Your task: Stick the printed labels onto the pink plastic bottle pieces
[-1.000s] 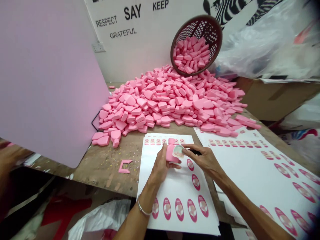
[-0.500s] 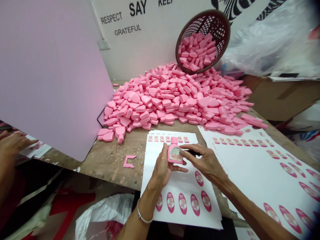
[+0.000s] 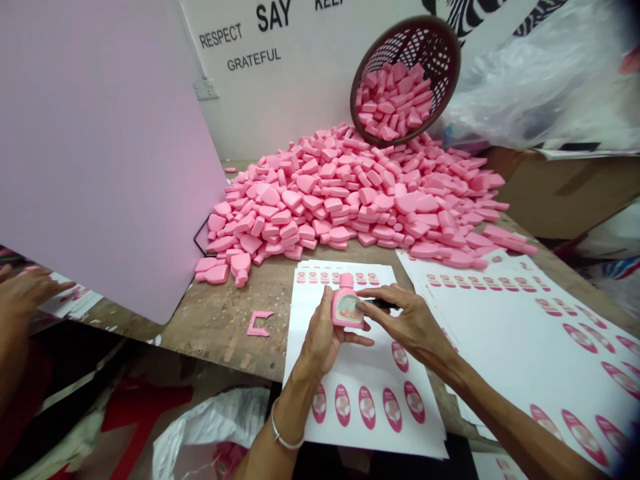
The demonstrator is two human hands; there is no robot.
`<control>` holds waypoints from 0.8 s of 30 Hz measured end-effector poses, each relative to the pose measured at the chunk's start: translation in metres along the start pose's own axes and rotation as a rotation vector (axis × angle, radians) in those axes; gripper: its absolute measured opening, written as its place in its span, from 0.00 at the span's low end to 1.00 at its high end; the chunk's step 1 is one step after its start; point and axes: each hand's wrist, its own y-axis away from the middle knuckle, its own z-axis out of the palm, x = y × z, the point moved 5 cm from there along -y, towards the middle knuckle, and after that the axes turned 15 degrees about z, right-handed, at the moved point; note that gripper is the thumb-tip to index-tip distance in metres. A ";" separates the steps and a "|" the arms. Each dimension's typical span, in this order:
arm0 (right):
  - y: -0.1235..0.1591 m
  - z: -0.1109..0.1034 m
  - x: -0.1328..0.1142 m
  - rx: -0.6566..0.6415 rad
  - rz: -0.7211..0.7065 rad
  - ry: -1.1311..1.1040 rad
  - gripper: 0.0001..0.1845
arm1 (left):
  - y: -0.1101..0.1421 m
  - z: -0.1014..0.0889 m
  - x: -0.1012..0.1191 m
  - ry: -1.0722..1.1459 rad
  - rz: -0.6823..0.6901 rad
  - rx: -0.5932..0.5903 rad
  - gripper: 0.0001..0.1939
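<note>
Shifted slightly left since the last view, the pink foam bottle cutout [image 3: 345, 292] sits closed in my left grip [image 3: 323, 340] above the white sticker sheet [image 3: 350, 380]. My right grip [image 3: 410, 321] rests on its label [image 3: 349, 309], closure unclear. It looks light and soft; I'd hold its edges.

Matt pink plastic btl [image 3: 342, 308], smooth paper shts [image 3: 350, 380]
</note>
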 end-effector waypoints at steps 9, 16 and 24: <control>0.000 -0.002 -0.007 -0.019 0.014 0.001 0.12 | 0.003 -0.001 0.001 0.009 -0.006 -0.001 0.26; -0.001 -0.001 -0.006 -0.099 0.142 -0.116 0.13 | 0.003 -0.001 0.003 0.042 -0.010 -0.004 0.26; 0.002 -0.002 -0.009 -0.025 0.057 -0.025 0.14 | 0.005 0.001 0.006 0.037 0.012 -0.005 0.26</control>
